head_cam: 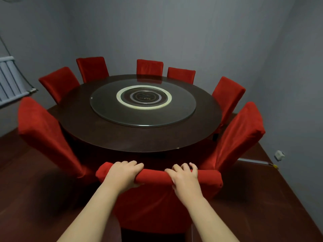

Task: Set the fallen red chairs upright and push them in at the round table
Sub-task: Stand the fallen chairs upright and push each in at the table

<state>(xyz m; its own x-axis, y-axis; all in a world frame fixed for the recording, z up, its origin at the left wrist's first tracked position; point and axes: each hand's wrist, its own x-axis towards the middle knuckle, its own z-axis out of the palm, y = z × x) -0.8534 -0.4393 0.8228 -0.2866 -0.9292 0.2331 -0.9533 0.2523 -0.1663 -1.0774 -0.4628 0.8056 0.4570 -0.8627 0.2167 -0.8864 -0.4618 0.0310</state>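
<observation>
I've got both hands clamped over the top rail of the nearest red chair [157, 203] — left hand [122, 173] and right hand [183, 177], fingers curled over it. It stands upright at the round table [139, 137] — eight more red chairs ring it.

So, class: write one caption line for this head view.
Both hands, left hand and right hand, grip the nearest red chair at the round table.
</observation>
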